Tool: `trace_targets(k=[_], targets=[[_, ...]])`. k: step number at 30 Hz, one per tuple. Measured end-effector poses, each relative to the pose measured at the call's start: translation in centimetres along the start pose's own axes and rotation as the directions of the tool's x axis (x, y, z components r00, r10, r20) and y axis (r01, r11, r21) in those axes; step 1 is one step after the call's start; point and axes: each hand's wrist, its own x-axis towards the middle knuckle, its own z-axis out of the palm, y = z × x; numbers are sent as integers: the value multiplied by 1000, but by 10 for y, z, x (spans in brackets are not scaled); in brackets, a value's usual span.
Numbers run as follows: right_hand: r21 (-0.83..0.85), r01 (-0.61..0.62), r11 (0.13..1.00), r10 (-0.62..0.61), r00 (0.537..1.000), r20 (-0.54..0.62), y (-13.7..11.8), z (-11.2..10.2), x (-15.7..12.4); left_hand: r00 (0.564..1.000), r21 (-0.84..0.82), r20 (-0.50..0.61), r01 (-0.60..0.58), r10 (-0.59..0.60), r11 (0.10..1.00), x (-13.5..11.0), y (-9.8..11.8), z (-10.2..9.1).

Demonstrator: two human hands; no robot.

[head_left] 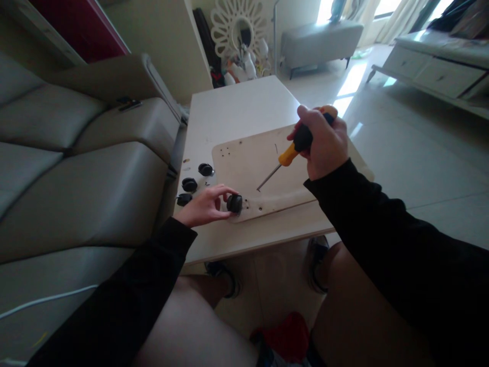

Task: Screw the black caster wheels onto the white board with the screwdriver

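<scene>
My left hand (206, 204) pinches a black caster wheel (234, 203) that sits on the near left corner of a pale wooden board (252, 163). The board lies flat on a white low table (237, 109). My right hand (323, 142) is wrapped round the black and orange handle of a screwdriver (292, 153). Its metal tip points down at the board, a little right of the wheel and apart from it. Three more black caster wheels (190, 184) lie on the table left of the board.
A grey sofa (76, 168) runs along the left, close to the table. A tiled floor (412, 153) spreads right, with a grey bench (321, 41) and white drawer unit (435, 69) at the back. My bare knees are under the table's near edge.
</scene>
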Motion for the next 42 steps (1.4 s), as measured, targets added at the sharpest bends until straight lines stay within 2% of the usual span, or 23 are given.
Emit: trace_targets(k=[4,8,13,22,33,42], targets=[[-23,-19,1000,19,1000,-17,0,1,1,997,-25,-81,2,-4,1000,0,-2,3],[-2,32,999,-32,999,-14,1,3,1,985,-46,-173,18,-26,999,4,-2,11],[17,25,1000,-25,1000,-10,0,4,0,966,20,-252,68,-60,998,7,5,15],[-68,0,998,-2,1000,-31,-4,6,-2,970,24,-239,62,-54,998,10,6,18],[-57,8,998,-10,999,-34,-5,7,-4,967,84,-247,92,-69,992,10,6,21],[-24,16,1000,-16,1000,-9,-4,7,-4,973,179,-230,63,-20,982,11,8,21]])
